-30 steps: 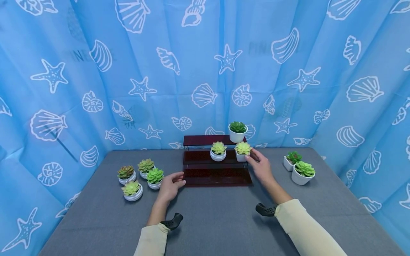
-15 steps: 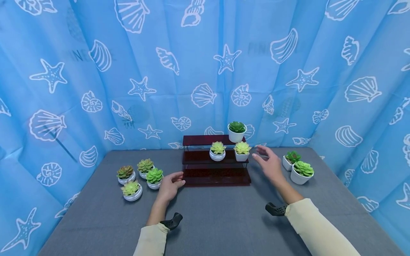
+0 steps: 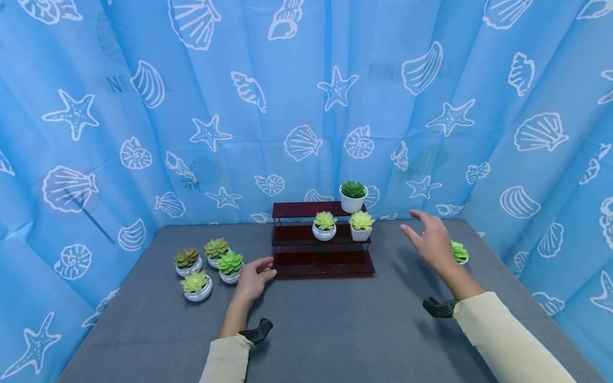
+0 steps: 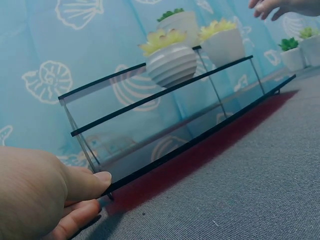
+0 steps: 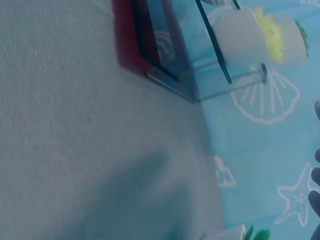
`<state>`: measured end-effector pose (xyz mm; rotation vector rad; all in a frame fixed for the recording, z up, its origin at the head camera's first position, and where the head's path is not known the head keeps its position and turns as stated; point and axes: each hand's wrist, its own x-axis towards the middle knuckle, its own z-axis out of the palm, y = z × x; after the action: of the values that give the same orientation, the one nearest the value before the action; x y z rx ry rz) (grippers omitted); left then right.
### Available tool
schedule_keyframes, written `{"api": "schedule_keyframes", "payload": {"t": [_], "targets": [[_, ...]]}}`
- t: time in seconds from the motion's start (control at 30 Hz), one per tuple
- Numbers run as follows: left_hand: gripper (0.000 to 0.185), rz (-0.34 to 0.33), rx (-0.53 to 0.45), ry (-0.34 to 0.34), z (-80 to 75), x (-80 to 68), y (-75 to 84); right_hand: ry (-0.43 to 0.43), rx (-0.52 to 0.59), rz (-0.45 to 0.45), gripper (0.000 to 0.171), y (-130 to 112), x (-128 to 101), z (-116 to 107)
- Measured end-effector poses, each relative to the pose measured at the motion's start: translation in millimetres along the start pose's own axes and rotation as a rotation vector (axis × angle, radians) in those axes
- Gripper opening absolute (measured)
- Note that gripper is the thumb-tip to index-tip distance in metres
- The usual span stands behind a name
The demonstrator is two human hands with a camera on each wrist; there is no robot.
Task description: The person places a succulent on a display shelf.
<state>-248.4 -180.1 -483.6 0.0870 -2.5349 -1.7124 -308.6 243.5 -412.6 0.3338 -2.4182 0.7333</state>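
Nearest to me, both cream sleeves enter from the lower edge of the head view. My left hand [image 3: 253, 279] rests on the grey table [image 3: 335, 330], its fingers loosely curled and holding nothing; the thumb tip lies against the near left corner of the dark red stepped shelf [image 3: 322, 261], as the left wrist view confirms. Just to the outer side of those fingers stand four round white pots of succulents: a yellow-green one [image 3: 197, 286] nearest, a bright green one [image 3: 231, 266] closest to the knuckles, a reddish one [image 3: 187, 261] and a grey-green one [image 3: 217, 250] beyond them.

My right hand [image 3: 429, 240] hovers above the table with fingers spread and straight, gripping nothing, well apart from the shelf. Directly behind its knuckles a green succulent in a white pot [image 3: 459, 252] shows partly; the hand hides the rest of that group.

Beyond the left fingertips, on the middle step, a pale yellow succulent in a round ribbed pot [image 3: 324, 225] and another in a square white pot [image 3: 361, 226] stand side by side, apart. On the top step, at its right end, sits a dark green succulent in a white pot [image 3: 353, 197]. A blue curtain printed with shells and starfish [image 3: 306, 106] closes the scene.
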Motion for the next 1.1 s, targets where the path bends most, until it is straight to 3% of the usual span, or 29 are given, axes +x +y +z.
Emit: {"api": "schedule_keyframes", "payload": {"t": [0.23,0.57,1.1], "targets": [[0.034,0.015,0.008,0.003,0.5,0.2,-1.5,0.003,-0.077,0.031,0.046,11.4,-0.9,-17.1],[0.034,0.019,0.003,0.007,0.3,1.2,-2.5,0.029,-0.098,0.073,0.047,35.9,-17.4,-30.7],[0.034,0.014,-0.004,0.0,0.6,1.7,-3.6,-0.054,0.036,0.387,0.07,52.3,-47.7,-42.1]]}}
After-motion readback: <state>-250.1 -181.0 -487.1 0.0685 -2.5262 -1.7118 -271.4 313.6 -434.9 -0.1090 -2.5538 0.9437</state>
